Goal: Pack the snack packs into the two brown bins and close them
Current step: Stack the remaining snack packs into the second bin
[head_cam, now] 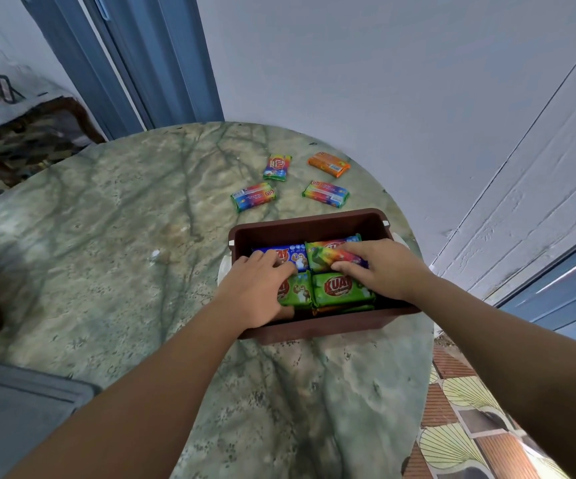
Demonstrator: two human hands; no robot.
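Both hands are down in the brown bin [314,223], centre-right of frame, seating the top layer of snack packs. Left hand [258,292] presses with curled fingers where the blue pack [291,254] meets a green pack [296,293] — whether it grips either, can't tell. Right hand [381,267] pinches the rainbow pack [324,255] at the bin's far right.

Best approach: lay it flat, flush with the green pack [340,288] in front, so a lid could sit.

Four loose packs [326,193] lie on the marble table [124,254] above the bin — well apart from both hands.
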